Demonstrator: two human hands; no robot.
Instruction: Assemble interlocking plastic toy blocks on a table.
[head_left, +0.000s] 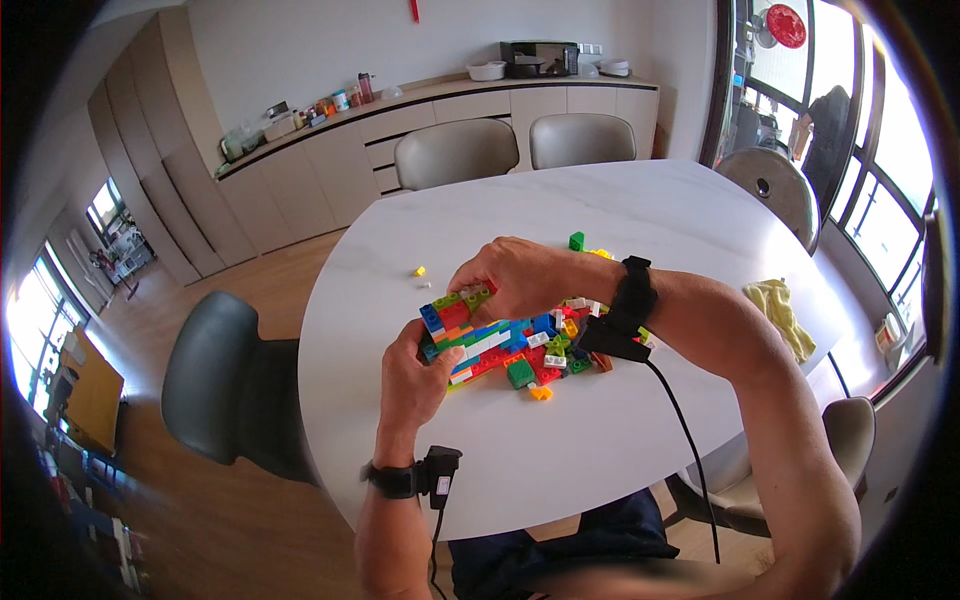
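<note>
- Loose bricks (520, 374) on bench (550, 470), mostly right of build (470, 340)
- Cloth (780, 316) on bench, far right
- Chair (228, 385) left of bench
- Two chairs (457, 152) behind bench
- Cabinets (335, 178) behind those chairs

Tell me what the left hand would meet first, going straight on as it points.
The left hand is touching the brick build, so that comes first. Past it, the small yellow brick looks roughly in line, but depth is unclear.

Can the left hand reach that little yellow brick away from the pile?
Probably, if the left hand lets go of the brick build; nothing seems to block its way to the yellow brick.
</note>
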